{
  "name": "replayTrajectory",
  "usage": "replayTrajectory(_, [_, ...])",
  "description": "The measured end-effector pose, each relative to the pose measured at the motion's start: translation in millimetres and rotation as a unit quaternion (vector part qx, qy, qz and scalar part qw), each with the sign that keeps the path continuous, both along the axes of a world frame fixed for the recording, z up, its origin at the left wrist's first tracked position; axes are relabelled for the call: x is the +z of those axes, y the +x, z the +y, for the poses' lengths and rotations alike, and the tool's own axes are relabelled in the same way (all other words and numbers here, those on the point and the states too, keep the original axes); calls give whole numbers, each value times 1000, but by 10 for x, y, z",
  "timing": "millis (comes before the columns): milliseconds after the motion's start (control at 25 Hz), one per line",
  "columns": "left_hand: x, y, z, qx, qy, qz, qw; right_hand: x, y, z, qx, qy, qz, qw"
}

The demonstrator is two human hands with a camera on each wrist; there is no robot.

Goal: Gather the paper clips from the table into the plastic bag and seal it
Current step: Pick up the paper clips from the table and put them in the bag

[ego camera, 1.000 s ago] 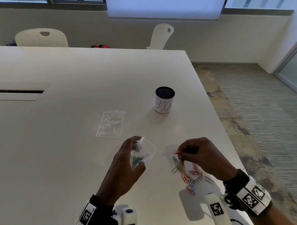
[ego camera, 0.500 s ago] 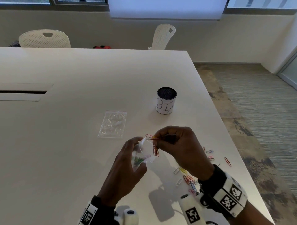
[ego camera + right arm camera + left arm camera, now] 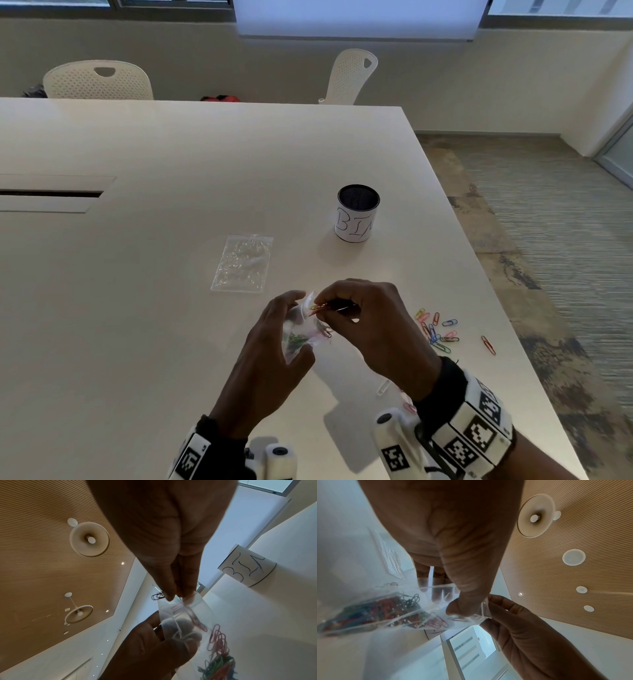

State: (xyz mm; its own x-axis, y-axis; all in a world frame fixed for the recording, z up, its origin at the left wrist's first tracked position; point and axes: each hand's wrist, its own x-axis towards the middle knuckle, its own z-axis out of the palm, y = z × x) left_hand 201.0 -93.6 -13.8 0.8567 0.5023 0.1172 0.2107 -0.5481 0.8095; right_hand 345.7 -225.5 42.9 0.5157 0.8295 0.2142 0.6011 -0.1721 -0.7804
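The left hand [image 3: 270,346] is curled round the plastic bag [image 3: 301,332], thumb on one side and fingers [image 3: 436,595] behind the clear film, holding it up above the table [image 3: 171,154] with its mouth toward the other hand. The right hand [image 3: 370,322] has thumb and fingertips [image 3: 171,591] pressed closely together at the bag's mouth, pinching a few red paper clips [image 3: 320,308] that are partly inside the opening; how many it holds cannot be told. The wrist views show a tangle of coloured clips [image 3: 373,609] already lying in the lower part of the bag, green, red and blue among them. On the table to the right of the hands lies a loose cluster of paper clips [image 3: 436,330], with 1 red clip [image 3: 488,344] apart near the table edge and a pale clip [image 3: 383,387] close under the right wrist. Beyond the hands, a second clear bag [image 3: 243,262] lies flat, and a cylindrical cup marked "BIN" [image 3: 357,214] stands upright farther right, well apart from both hands. 2 white chairs [image 3: 97,80] stand at the table's far side.
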Motion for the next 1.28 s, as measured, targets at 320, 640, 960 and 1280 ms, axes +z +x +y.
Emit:
replayTrajectory(320, [7,-12,15,2,-4,-6,1000,119,80,-47,-16,10,2,1000])
replayTrajectory(640, [27,-13,-26,5,-31,-12,999,57,673,-500,-105,-72,-71,989])
replayTrajectory(960, [23,51,-37,7,-20,-17,1000,-338,1158,-1287,-290,-383,-110,870])
replayTrajectory(1280, [13,99,-56,-11,-15,-19,1000,-557,976,-1135,-197,-321,-21,926])
